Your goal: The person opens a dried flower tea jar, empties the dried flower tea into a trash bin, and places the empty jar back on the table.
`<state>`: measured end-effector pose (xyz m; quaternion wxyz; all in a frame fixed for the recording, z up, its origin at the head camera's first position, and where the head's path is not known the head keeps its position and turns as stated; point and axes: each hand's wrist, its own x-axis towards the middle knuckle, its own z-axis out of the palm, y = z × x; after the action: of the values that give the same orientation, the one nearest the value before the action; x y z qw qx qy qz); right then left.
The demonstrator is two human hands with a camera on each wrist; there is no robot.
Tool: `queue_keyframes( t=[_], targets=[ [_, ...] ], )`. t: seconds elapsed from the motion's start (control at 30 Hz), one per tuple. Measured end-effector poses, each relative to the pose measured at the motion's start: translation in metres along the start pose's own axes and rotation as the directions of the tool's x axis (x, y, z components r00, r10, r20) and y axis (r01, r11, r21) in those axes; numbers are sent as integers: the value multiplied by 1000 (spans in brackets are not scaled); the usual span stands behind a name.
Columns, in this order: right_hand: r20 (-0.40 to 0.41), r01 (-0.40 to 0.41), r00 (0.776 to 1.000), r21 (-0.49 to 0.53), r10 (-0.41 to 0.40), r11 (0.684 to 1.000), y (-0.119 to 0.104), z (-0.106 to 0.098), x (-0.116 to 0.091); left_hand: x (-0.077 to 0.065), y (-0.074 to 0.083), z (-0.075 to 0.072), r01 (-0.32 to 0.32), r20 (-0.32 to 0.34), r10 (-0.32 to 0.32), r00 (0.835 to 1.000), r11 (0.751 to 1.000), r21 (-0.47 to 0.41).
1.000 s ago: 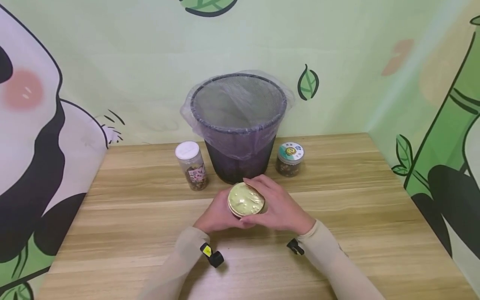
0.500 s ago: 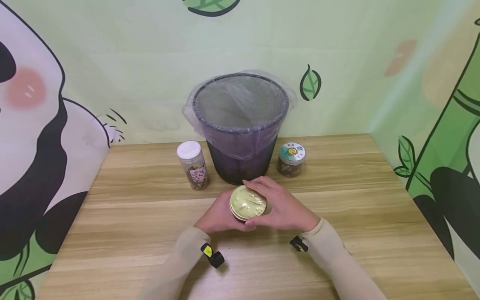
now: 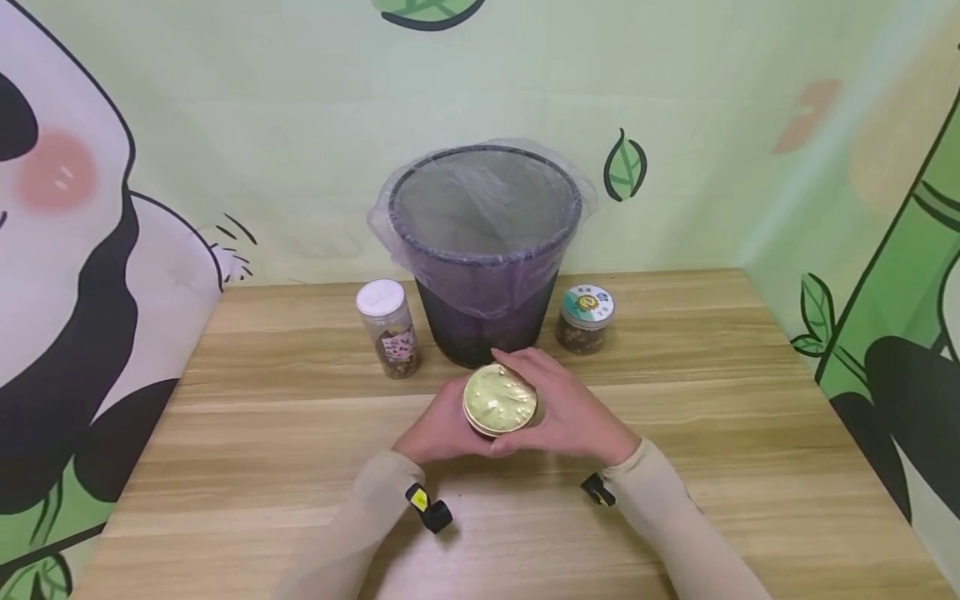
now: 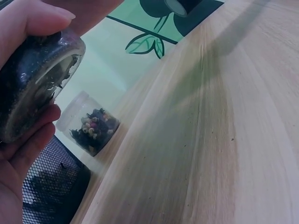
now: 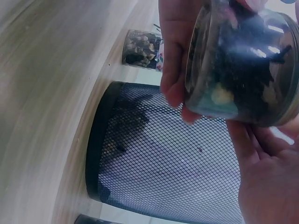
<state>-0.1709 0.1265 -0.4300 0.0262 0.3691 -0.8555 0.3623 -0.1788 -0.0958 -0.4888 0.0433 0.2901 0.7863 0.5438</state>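
Observation:
Both hands hold a clear jar (image 5: 233,70) with dark dried contents and a gold lid (image 3: 501,398), above the table in front of the bin. My left hand (image 3: 442,429) grips the jar's body, and the left wrist view shows its glass bottom clear of the tabletop. My right hand (image 3: 573,417) curls round the lid's edge, thumb at the near side and fingers at the far side. Most of the jar's body is hidden under the lid in the head view.
Behind the hands stands a black mesh bin (image 3: 480,321) with a clear plastic liner (image 3: 480,287). Left of it is a tall white-lidded jar (image 3: 390,333) with a pink label; right of it, a short jar (image 3: 585,321). All stand on the wooden table (image 3: 262,433), backed by a panda-print sheet.
The bin, jars and hands shift slightly rightward together in the head view. Both hands keep hold of the jar, with the right hand still at the gold lid.

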Motion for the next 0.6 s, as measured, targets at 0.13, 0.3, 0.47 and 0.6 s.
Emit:
queue_keyframes(
  t=[0.13, 0.3, 0.47, 0.6],
  targets=[
    [-41, 17, 999, -12, -18, 1000, 0, 2, -1, 1, -1, 2, 0, -10, 0, 1000, 1000, 2],
    [-60, 29, 998, -26, -30, 999, 1, 5, -1, 0, 0, 1, 18, -2, -18, 1000, 1000, -6],
    [-61, 36, 997, -19, -37, 999, 2, 7, -3, -2, 1, 1, 20, 11, -19, 1000, 1000, -20],
    [-53, 34, 998, -11, -34, 999, 3, 6, -3, -1, 2, 1, 22, 13, -22, 1000, 1000, -10]
  ],
)
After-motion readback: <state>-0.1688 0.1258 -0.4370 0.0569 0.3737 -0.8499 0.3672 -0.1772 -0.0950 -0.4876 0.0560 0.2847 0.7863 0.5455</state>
